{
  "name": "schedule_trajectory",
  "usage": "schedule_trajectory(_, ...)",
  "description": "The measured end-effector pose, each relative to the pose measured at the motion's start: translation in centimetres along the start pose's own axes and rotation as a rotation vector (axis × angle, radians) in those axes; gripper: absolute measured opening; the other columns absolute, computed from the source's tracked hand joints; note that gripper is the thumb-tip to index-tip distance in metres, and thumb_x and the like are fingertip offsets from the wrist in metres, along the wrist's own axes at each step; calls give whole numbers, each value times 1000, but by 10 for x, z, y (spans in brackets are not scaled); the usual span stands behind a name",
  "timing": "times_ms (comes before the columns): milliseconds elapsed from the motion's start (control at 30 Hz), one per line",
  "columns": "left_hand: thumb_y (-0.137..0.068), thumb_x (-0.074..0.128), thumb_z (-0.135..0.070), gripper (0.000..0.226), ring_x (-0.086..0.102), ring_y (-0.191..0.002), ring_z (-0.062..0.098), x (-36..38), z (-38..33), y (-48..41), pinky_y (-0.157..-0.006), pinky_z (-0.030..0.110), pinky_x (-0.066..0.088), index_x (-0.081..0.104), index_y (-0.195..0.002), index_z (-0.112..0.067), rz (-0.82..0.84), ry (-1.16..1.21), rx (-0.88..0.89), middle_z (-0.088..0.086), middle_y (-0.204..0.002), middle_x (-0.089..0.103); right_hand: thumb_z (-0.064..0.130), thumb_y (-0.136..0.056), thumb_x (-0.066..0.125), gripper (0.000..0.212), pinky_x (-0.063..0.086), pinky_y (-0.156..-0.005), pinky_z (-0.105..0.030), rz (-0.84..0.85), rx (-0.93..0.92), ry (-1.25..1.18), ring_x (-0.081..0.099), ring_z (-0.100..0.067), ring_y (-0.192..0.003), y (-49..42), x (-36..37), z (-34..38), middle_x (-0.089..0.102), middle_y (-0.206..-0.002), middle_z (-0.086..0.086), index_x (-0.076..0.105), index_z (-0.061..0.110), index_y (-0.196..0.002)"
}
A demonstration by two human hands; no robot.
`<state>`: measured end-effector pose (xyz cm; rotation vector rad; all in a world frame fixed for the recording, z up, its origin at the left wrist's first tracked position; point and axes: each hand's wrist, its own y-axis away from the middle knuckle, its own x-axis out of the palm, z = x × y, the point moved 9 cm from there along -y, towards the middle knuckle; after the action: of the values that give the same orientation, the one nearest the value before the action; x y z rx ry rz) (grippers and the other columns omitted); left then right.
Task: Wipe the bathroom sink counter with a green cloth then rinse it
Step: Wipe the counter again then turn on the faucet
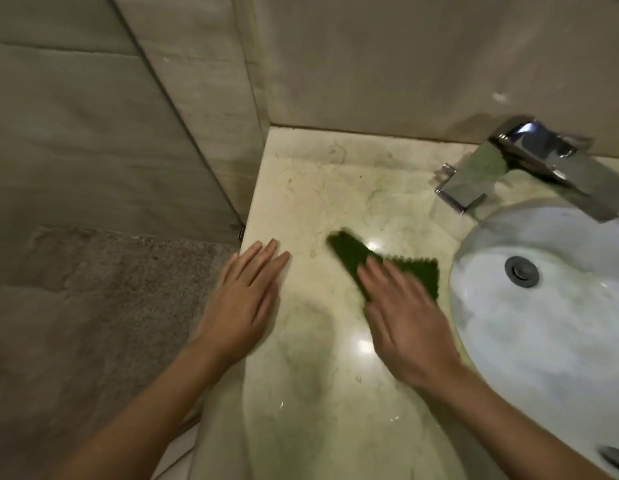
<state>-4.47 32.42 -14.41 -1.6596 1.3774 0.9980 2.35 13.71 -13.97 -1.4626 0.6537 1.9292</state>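
The green cloth point(351, 253) is spread flat on the pale marble worktop point(318, 188), between the left edge and the white sink point(543, 323), and near the sink's rim. One pointed corner is stuck out toward the back wall, and a zigzag edge is seen on the side by the sink. The right hand point(405, 323) is laid flat on the cloth, with straight fingers pressed down on its middle; nothing is pinched or curled around. The hand and cloth are blurred, so where the thumb sits cannot be told for sure. The left hand point(242, 306) is rested flat on the left edge of the worktop, fingers straight and close together, and nothing is held in it. A shiny square tap point(529, 164) is seen behind the sink, and no water is seen coming out. The wiping step is judged to be under way, with the rinsing not yet done. The cloth is judged to be thin, soft and light, so it can be bunched or folded with ease. On the smooth, shiny worktop it may slip, so it is best pushed with a flat palm. For rinsing, it could be picked up by the loose pointed corner or gathered in the middle.
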Motion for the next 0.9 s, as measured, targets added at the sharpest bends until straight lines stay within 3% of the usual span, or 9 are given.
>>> schedule_trajectory(100,-95,31,-28,47,24,-140,17,-4,9,2,-113,40,23,45,-138,-16,-75,67,-52,3,-149,36,38,-100,19,51,8,-117,-38,-34,85,25,16,-20,-143,-39,10,29,20,-153,1,24,19,-147)
schedule_trajectory(267,-94,31,-29,46,26,-137,23,-25,34,32,-109,45,27,46,-135,-16,-225,80,-269,6,-149,36,37,-100,29,49,4,-117,-32,119,-163,40,18,-14,-142,33,24,61,20,-153,7,24,25,-147)
schedule_trajectory(367,-93,32,-28,46,30,-135,27,-25,45,45,-107,49,31,49,-133,-13,-229,79,-290,8,-147,38,38,-101,24,49,5,-116,-34,39,-27,41,16,-15,-143,-2,14,38,18,-153,5,22,22,-148)
schedule_trajectory(433,-93,32,-28,47,32,-135,26,-22,52,49,-107,49,31,49,-133,-12,-240,113,-318,8,-147,38,39,-101,19,51,4,-118,-37,-13,42,32,9,-16,-144,-32,20,64,14,-154,3,18,21,-148)
schedule_trajectory(533,-93,32,-30,46,33,-134,23,-25,56,55,-107,48,31,49,-133,-15,-235,118,-357,4,-148,38,38,-101,20,51,7,-118,-39,82,-180,11,11,-17,-144,-9,47,126,19,-155,2,21,20,-148)
schedule_trajectory(600,-92,33,-30,45,36,-133,23,-36,60,63,-104,51,34,50,-131,-15,-244,74,-373,4,-147,40,36,-100,25,49,13,-115,-37,144,-290,6,12,-15,-143,26,44,121,23,-154,3,27,21,-147)
schedule_trajectory(733,-92,39,-19,37,39,-129,24,-53,80,82,-100,46,33,54,-126,-14,-330,55,-476,3,-145,41,37,-101,22,48,9,-117,-38,58,-94,24,8,-13,-143,-6,25,68,20,-153,4,22,23,-147)
schedule_trajectory(800,-93,43,-13,35,38,-130,22,-49,87,86,-100,43,31,53,-126,-15,-331,67,-505,1,-146,40,39,-102,18,50,5,-118,-39,27,-46,0,6,-17,-144,-32,31,97,14,-155,3,18,21,-149)
schedule_trajectory(900,-94,46,-9,34,36,-131,20,-45,88,93,-102,40,27,52,-127,-17,-294,81,-539,-2,-147,38,38,-100,23,51,15,-116,-41,108,-312,7,20,-19,-142,5,52,163,26,-153,1,29,18,-146)
